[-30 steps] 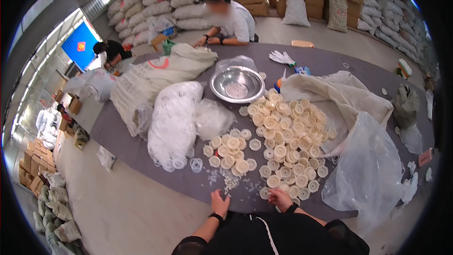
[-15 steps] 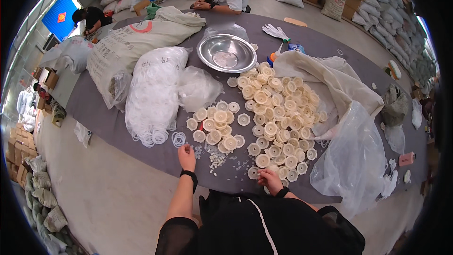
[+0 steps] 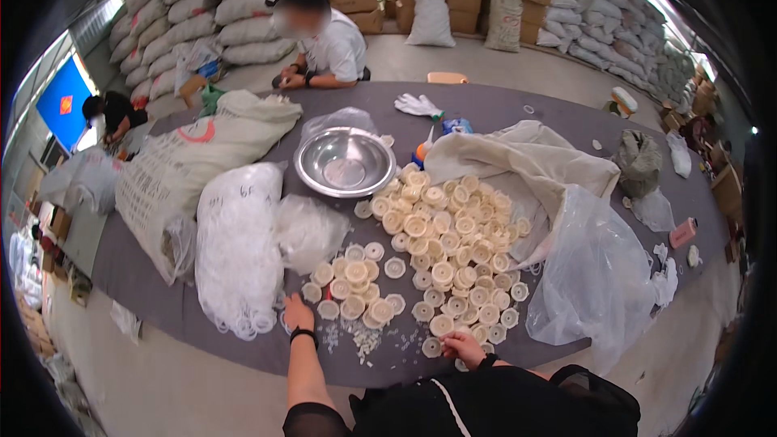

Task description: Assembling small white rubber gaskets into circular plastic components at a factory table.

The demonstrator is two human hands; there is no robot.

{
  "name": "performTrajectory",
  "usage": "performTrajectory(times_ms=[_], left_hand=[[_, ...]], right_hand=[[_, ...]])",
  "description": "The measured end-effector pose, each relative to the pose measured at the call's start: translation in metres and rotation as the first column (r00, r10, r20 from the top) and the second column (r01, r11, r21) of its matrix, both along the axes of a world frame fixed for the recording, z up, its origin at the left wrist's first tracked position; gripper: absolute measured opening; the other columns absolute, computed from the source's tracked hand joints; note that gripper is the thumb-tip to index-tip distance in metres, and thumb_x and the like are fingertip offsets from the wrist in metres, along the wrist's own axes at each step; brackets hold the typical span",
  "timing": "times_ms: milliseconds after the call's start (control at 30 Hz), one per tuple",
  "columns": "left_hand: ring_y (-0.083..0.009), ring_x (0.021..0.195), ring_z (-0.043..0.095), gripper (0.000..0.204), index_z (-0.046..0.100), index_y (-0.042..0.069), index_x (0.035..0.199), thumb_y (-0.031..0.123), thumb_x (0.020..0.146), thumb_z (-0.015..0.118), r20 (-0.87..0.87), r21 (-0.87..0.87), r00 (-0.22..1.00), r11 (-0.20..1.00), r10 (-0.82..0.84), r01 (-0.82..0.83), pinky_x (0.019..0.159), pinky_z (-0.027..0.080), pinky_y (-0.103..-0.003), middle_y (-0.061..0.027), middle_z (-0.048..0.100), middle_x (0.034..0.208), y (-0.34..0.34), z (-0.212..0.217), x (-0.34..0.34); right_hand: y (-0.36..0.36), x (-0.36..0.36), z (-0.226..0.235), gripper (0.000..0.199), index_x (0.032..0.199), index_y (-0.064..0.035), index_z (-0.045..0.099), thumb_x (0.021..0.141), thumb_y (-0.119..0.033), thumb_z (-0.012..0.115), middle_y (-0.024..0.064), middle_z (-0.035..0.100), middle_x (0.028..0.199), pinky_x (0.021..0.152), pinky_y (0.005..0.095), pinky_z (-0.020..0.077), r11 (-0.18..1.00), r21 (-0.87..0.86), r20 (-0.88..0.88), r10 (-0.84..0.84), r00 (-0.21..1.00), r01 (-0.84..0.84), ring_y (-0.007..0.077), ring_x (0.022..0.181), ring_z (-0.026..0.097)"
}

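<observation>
My left hand (image 3: 298,313) reaches to a few loose white plastic rings (image 3: 283,321) by a clear bag packed with such rings (image 3: 237,251). Its fingers close on the rings, partly hiding them. My right hand (image 3: 464,347) is pinched on a small white piece, too small to name, at the front of a big heap of cream octagonal plastic caps (image 3: 455,231). A single cap (image 3: 431,347) lies just left of its fingertips. Between my hands are a smaller pile of caps (image 3: 354,279), little white tube pieces (image 3: 367,342) and tiny clear bits (image 3: 330,335).
A steel bowl (image 3: 345,163), a large woven sack (image 3: 194,170) and a glove (image 3: 418,105) occupy the far side. Cloth sacking (image 3: 526,154) and a clear plastic bag (image 3: 587,275) border the heap at right. Across the table sits a person (image 3: 332,44).
My view has tilted up, so the table sits lower. My left hand has moved left onto the loose rings beside the bag. The right hand stays pinched by the cap heap.
</observation>
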State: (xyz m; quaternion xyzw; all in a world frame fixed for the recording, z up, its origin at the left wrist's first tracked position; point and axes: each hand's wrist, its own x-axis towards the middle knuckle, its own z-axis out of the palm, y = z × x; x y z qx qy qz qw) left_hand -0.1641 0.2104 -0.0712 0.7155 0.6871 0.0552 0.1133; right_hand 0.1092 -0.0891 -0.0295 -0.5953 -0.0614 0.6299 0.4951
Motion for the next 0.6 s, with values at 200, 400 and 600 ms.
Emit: performTrajectory(times_ms=[200, 400, 600], left_hand=[[-0.0274, 0.072, 0.051, 0.02, 0.049, 0.001, 0.091, 0.001, 0.071, 0.05, 0.631, 0.333, 0.775, 0.914, -0.034, -0.232, 0.065, 0.042, -0.036, -0.0138, 0.047, 0.088, -0.02, 0.01, 0.0], [-0.0112, 0.066, 0.054, 0.017, 0.053, 0.001, 0.09, 0.007, 0.076, 0.058, 0.961, -0.266, 0.145, 0.927, 0.235, 0.263, 0.059, 0.044, -0.022, -0.0043, 0.056, 0.076, -0.119, 0.049, 0.076], [-0.0128, 0.073, 0.057, 0.02, 0.052, 0.001, 0.096, 0.009, 0.077, 0.057, 0.817, -0.512, 0.219, 0.497, 0.533, 0.7, 0.068, 0.047, -0.025, -0.0059, 0.058, 0.083, -0.199, 0.063, 0.108]], right_hand=[[0.002, -0.003, 0.002, 0.018, 0.095, -0.0035, 0.054, 0.082, -0.015, 0.051, 0.0039, 0.057, 0.076, 0.063, 0.0241, 0.0473, 0.999, 0.029, -0.038, -0.013, 0.999, 0.014, 0.0113, 0.064, 0.056], [0.006, -0.006, 0.012, 0.02, 0.098, -0.0009, 0.052, 0.081, -0.012, 0.053, 0.0073, 0.058, 0.079, 0.066, 0.0247, 0.0471, 0.99, 0.136, -0.047, 0.035, 0.998, -0.029, 0.0138, 0.069, 0.057], [0.005, -0.012, 0.007, 0.014, 0.09, -0.0032, 0.053, 0.08, -0.012, 0.055, 0.0055, 0.058, 0.079, 0.064, 0.0249, 0.047, 0.948, 0.282, -0.123, 0.188, 0.974, -0.147, 0.0125, 0.067, 0.056]])
